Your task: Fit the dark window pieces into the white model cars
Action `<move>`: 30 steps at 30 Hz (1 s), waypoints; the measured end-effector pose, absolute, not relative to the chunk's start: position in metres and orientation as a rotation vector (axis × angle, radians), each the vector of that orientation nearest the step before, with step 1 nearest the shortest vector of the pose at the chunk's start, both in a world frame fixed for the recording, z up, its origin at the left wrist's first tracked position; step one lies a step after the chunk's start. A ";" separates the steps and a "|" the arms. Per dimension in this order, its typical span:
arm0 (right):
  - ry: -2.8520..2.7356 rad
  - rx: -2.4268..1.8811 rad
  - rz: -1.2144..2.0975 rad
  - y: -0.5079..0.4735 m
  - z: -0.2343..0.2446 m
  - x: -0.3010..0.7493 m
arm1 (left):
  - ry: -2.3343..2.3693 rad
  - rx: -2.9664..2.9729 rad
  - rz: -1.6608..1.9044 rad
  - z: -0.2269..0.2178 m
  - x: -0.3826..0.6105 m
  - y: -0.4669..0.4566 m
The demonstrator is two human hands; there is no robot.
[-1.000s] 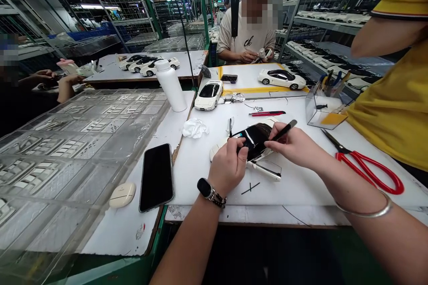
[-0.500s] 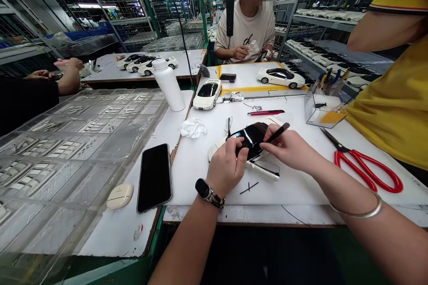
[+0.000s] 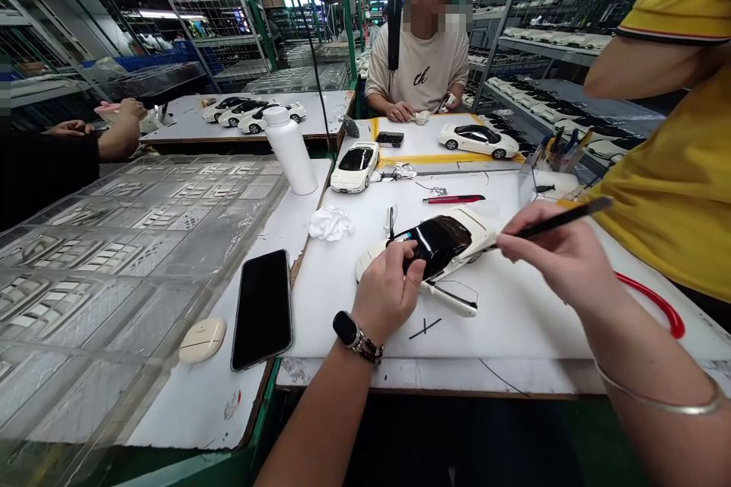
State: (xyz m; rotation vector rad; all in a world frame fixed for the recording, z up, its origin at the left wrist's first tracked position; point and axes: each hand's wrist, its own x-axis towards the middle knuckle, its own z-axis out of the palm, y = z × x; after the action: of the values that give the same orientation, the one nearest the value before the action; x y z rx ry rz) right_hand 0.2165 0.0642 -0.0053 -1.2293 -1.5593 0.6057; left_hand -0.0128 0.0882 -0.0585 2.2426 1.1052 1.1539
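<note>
Toy car (image 3: 442,240) on white tabletop (image 3: 354,335). Left hand (image 3: 388,285) half-curled at its dark top; cannot tell if gripping. Right hand (image 3: 563,262) pinches black tool (image 3: 565,218) near one end. Judgement: steady lightly, avoid scratching, mind open door (image 3: 455,299). Red pen (image 3: 454,199) beyond.

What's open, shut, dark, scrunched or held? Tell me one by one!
White model car with black roof, touched by left hand: near door open.
Slim black tool: held in right hand.
Flat black rectangular phone: screen dark.
Tall white cylindrical bottle: capped, upright.
Cream oval case: shut.
White tissue-like wad: crumpled.
Curved red handle: partly hidden.
</note>
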 end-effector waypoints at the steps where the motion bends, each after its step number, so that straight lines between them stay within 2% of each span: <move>1: -1.499 -1.186 0.582 0.059 -0.004 0.223 | 1.100 2.251 1.157 -0.058 -0.013 0.088; 6: -1.368 -1.197 0.298 0.049 -0.004 0.259 | 1.037 2.357 1.225 -0.056 -0.013 0.089; 11: -1.444 -1.744 -0.314 0.063 -0.017 0.294 | 1.002 2.441 1.323 -0.053 -0.014 0.090; 16: -1.384 -2.058 -0.704 0.085 -0.026 0.310 | 0.999 2.470 1.322 -0.051 -0.016 0.090; 30: -1.413 -2.210 -1.005 0.129 -0.022 0.325 | 1.022 2.546 1.473 -0.050 -0.018 0.093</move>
State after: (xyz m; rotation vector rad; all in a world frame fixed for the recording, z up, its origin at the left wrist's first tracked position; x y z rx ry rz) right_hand 0.3247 0.1292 -0.0222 -2.2100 -1.4128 -1.0047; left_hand -0.0183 0.0931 -0.0502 2.5455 1.0221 1.4733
